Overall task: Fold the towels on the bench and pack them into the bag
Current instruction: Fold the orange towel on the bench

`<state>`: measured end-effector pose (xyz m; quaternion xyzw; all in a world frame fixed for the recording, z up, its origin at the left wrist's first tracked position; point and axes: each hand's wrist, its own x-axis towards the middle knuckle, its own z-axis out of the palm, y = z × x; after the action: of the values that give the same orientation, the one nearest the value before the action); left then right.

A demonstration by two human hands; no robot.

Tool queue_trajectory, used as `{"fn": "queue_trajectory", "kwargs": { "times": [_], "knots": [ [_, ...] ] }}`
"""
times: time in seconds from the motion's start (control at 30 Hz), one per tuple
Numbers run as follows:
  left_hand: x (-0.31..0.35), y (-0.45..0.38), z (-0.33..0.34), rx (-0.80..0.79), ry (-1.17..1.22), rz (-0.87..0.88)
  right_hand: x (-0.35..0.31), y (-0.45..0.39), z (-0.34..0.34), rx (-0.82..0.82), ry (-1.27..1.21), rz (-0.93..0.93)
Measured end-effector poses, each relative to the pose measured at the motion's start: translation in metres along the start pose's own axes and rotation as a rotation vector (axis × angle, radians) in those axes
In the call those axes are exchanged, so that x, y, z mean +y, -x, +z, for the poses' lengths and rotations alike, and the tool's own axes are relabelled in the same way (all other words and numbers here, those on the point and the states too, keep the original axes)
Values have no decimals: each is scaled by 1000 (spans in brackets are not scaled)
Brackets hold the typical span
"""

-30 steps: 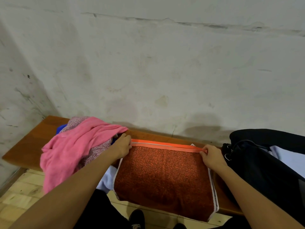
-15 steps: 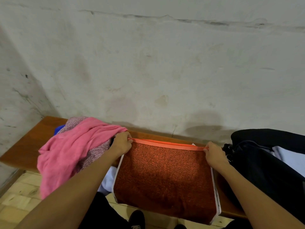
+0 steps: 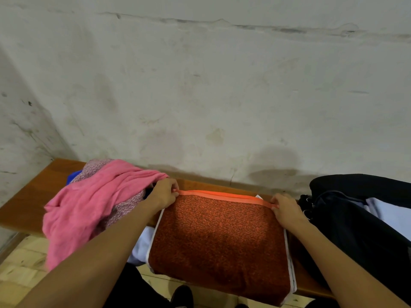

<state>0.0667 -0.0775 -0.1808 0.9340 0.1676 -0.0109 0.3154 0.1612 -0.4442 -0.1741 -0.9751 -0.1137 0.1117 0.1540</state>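
Nearest, the orange-red speckled towel with white side trim (image 3: 220, 236) lies folded across the brown wooden table (image 3: 29, 205), its near fold hanging over the front edge. At its far edge the left hand (image 3: 163, 193) pinches the left corner of the bright orange hem, fingers curled tight on it; the right hand (image 3: 287, 208) pinches the right corner the same way — both grips closed on the cloth, the hem drawn straight between them. Over the last second the hands have carried that hem a little farther toward the wall and evened it out, so this fold looks all but set; another fold, then packing, likely follows. Left of the left grip sits a crumpled pink towel (image 3: 89, 203) heaped on other unfolded cloth. Right of the right grip, close beside it, the open black fabric bag (image 3: 347, 216) waits with pale cloth inside. A small white tag shows at the hem's right end — no writing is legible.
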Motion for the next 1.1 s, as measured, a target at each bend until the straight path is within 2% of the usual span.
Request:
{"fn": "queue_trajectory", "kwargs": {
  "times": [0.3,0.4,0.5,0.67,0.9,1.1],
  "knots": [
    [5,5,-22,-162,-30,153,-3,10,-3,21,46,-72],
    [9,5,-34,-281,-30,198,-4,11,-10,64,26,-120],
    [6,3,-46,-337,-171,183,-1,14,-19,39,-33,-141],
    [3,8,-56,-252,-69,143,3,16,-35,5,-114,-157],
    [11,10,-80,-87,12,114,-10,21,-71,75,-226,-170],
    [5,17,-91,-93,65,120,-18,31,-87,17,-246,-216]
  ]
}}
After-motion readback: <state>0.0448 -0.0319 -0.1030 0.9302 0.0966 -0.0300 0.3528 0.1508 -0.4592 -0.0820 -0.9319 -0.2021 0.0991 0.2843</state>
